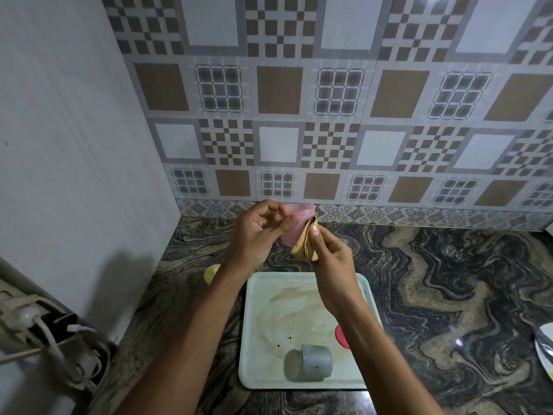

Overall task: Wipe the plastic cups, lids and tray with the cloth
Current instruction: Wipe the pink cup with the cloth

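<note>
Left hand grip grasps pink cup, raised clear of the worktop, apparently to expose its wall. Right hand grip pinches cloth against the cup's side for wiping. Grey cup lies on its side on the stained tray, judged not yet wiped.

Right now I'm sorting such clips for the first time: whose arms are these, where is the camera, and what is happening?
No machine: a person wears one wide camera on the head, looking down, so both arms enter from below. The left hand grips a pink cup; the right hand pinches a tan cloth against it. Beneath, on the marbled counter, a stained pale tray holds a grey cup on its side and a red lid, partly hidden by the right arm. A yellow object shows beside the left forearm; what it is, I cannot tell.
</note>
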